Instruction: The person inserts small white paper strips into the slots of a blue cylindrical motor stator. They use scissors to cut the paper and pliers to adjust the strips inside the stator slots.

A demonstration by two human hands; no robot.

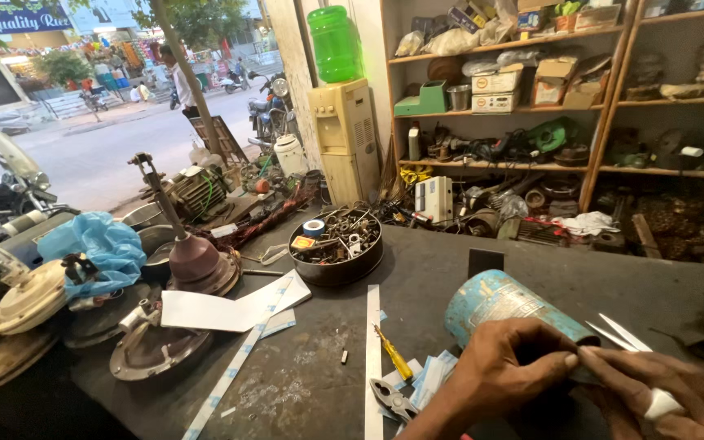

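Observation:
My left hand [505, 369] rests against a worn blue metal cylinder [499, 303] lying on its side on the dark workbench [303, 375], its fingers curled over the open end. My right hand [657, 391], with white tape on one finger, meets the left at the fingertips; together they pinch a thin white strip [622, 332] that sticks out past the cylinder. What lies inside the cylinder is hidden by my hands.
A yellow-handled screwdriver [393, 354], pliers [390, 398], a long white strip [373, 358] and white sheets [230, 308] lie on the bench. A round tray of small parts [336, 243] sits further back. Fan motors [193, 262], a blue bag [95, 246], shelves [499, 167].

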